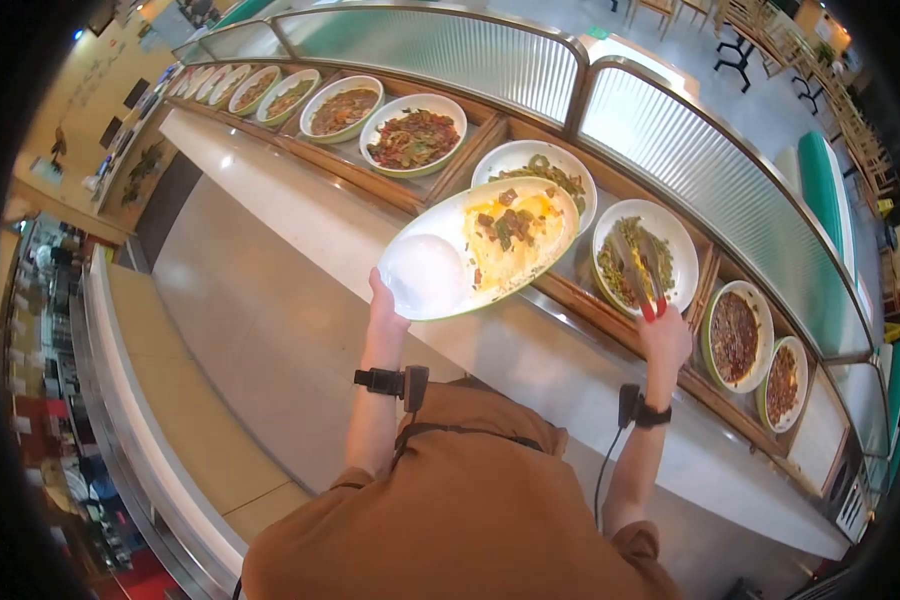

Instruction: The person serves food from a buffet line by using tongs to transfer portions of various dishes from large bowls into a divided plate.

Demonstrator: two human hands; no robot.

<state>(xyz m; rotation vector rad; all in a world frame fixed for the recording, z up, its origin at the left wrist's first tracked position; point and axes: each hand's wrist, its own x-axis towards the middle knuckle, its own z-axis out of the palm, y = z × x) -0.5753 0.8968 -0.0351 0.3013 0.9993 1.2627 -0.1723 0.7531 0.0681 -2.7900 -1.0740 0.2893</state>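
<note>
My left hand (pixel 387 308) grips the near end of a large oval plate (pixel 540 255), which is tilted in front of me over the counter edge. On the plate lie a smooth white mound (pixel 422 272) and pieces of brown and green food (pixel 510 226) with yellow sauce. My right hand (pixel 665 335) is closed around the red handles of metal tongs (pixel 632 270). The tong tips reach into a white bowl of chopped green vegetables (pixel 615 273). Behind the plate, a bowl of green peppers (pixel 560 175) is partly hidden.
Several bowls of cooked food stand in a wood-framed row, including a red-and-green dish (pixel 413 137) and a dark red dish (pixel 734 338). A ribbed glass screen (pixel 700 165) runs behind them. A pale counter ledge (pixel 300 220) lies on my side.
</note>
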